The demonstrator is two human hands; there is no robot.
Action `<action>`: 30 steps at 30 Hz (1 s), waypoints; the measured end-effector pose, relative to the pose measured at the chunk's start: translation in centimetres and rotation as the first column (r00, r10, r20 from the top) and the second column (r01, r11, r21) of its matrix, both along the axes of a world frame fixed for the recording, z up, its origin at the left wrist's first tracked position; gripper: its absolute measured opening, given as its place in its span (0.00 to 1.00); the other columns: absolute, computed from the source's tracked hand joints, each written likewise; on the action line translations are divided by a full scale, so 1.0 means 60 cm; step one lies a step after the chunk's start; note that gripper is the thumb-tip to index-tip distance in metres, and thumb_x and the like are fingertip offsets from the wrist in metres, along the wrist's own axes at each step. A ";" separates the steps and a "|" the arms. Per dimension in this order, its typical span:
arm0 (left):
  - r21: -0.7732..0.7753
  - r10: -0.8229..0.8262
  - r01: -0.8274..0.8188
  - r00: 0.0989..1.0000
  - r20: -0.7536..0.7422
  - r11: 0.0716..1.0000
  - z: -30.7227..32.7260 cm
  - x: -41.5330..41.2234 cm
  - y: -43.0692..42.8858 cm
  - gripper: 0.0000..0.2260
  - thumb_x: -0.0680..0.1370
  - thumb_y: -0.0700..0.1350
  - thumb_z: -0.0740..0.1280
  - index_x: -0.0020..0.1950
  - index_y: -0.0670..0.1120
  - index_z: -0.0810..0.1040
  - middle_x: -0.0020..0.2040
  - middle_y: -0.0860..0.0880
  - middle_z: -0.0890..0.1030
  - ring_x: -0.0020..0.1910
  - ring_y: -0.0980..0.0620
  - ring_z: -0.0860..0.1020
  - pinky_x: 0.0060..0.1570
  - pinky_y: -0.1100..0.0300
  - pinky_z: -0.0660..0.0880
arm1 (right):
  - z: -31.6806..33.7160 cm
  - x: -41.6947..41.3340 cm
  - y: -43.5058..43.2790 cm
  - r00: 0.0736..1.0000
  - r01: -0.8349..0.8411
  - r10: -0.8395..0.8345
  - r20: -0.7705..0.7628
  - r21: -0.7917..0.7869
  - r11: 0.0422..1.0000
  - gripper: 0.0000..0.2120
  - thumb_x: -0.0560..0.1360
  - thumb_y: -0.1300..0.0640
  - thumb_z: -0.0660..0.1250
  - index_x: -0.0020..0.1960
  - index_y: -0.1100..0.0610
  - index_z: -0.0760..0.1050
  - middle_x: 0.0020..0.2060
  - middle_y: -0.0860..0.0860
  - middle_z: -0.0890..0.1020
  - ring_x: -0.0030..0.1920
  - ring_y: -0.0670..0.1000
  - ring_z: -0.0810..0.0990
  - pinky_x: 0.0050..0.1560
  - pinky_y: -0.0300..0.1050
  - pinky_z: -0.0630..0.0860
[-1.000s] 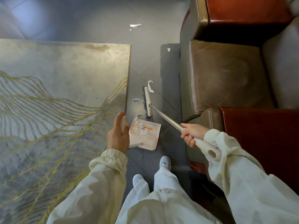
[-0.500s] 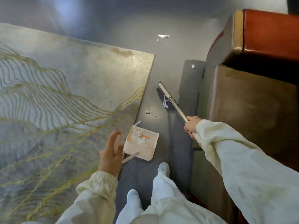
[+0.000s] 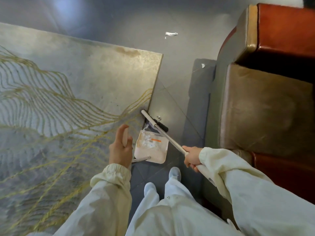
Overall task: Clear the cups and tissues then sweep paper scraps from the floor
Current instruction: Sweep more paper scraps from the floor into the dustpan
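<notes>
Below — right hand (image 3: pixel 191 156) grips slim pole (image 3: pixel 170 138); crumpled scraps (image 3: pixel 148 143) in dustpan (image 3: pixel 153 156).

Dustpan (image 3: pixel 154 155): on floor (image 3: pixel 170 103), paper scraps (image 3: pixel 148 142) inside.
Left hand (image 3: pixel 121 148): grips dustpan's handle.
Right hand (image 3: pixel 191 157): grips broom (image 3: pixel 170 138), head at dustpan's mouth.

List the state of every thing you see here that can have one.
dustpan, set down, paper scraps inside.
broom, head down at the dustpan's mouth.
left hand, grips the dustpan's handle.
right hand, grips the broom's handle.
far paper scrap, lying unswept.
small scrap, unswept beside the armchair.
</notes>
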State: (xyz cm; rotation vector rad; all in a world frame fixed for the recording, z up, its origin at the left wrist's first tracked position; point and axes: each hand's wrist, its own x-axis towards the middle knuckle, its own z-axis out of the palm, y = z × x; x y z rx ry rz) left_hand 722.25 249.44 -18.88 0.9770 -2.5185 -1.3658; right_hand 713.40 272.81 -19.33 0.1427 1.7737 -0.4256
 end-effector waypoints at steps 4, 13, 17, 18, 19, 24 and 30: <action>0.015 -0.035 0.036 0.999 -0.007 0.999 0.007 0.015 0.015 0.19 0.79 0.42 0.63 0.54 0.69 0.67 0.34 0.54 0.74 0.30 0.49 0.76 0.29 0.56 0.74 | 0.043 0.066 0.001 0.981 0.137 -0.137 0.137 0.008 0.990 0.34 0.75 0.66 0.60 0.75 0.42 0.56 0.39 0.56 0.75 0.27 0.46 0.68 0.28 0.36 0.71; 0.015 -0.155 0.155 0.988 -0.014 0.988 0.007 0.058 0.004 0.18 0.78 0.43 0.64 0.56 0.68 0.67 0.34 0.52 0.74 0.31 0.45 0.76 0.36 0.48 0.77 | 0.165 0.089 0.023 0.905 0.403 -0.386 0.177 -0.072 0.912 0.33 0.76 0.66 0.59 0.75 0.42 0.57 0.28 0.53 0.70 0.21 0.44 0.67 0.22 0.33 0.69; -0.010 -0.242 0.241 0.969 -0.041 0.970 0.017 0.039 0.011 0.17 0.78 0.43 0.63 0.60 0.63 0.68 0.37 0.51 0.76 0.33 0.44 0.77 0.40 0.51 0.76 | 0.192 0.069 0.052 0.840 0.532 -0.507 0.192 -0.104 0.841 0.31 0.77 0.66 0.59 0.74 0.43 0.58 0.26 0.53 0.71 0.20 0.43 0.67 0.20 0.33 0.70; -0.013 -0.253 0.253 0.966 -0.047 0.967 0.020 0.028 0.012 0.17 0.78 0.43 0.63 0.61 0.62 0.68 0.37 0.51 0.76 0.33 0.44 0.77 0.40 0.51 0.76 | 0.199 0.059 0.059 0.836 0.542 -0.518 0.184 -0.118 0.832 0.31 0.77 0.66 0.58 0.74 0.44 0.58 0.27 0.53 0.71 0.20 0.43 0.67 0.20 0.33 0.70; -0.014 -0.265 0.265 0.962 -0.058 0.964 0.024 0.014 0.014 0.17 0.78 0.43 0.62 0.61 0.62 0.67 0.36 0.51 0.76 0.32 0.44 0.77 0.39 0.50 0.76 | 0.205 0.046 0.065 0.833 0.549 -0.526 0.172 -0.133 0.825 0.30 0.77 0.66 0.58 0.74 0.44 0.58 0.27 0.53 0.70 0.20 0.44 0.67 0.21 0.33 0.70; -0.041 -0.321 0.318 0.942 -0.095 0.947 0.041 -0.091 0.028 0.13 0.74 0.53 0.59 0.57 0.67 0.66 0.37 0.53 0.77 0.31 0.45 0.78 0.37 0.51 0.77 | 0.224 -0.048 0.089 0.819 0.574 -0.560 0.126 -0.177 0.800 0.31 0.77 0.66 0.58 0.75 0.45 0.57 0.28 0.54 0.70 0.21 0.44 0.67 0.20 0.33 0.69; -0.073 -0.289 0.283 0.952 -0.100 0.956 0.051 -0.281 0.052 0.15 0.72 0.55 0.58 0.58 0.67 0.66 0.35 0.59 0.76 0.31 0.48 0.78 0.37 0.46 0.79 | 0.229 -0.232 0.114 0.778 0.623 -0.623 0.081 -0.236 0.746 0.33 0.77 0.68 0.56 0.76 0.45 0.55 0.25 0.53 0.68 0.18 0.43 0.66 0.18 0.32 0.67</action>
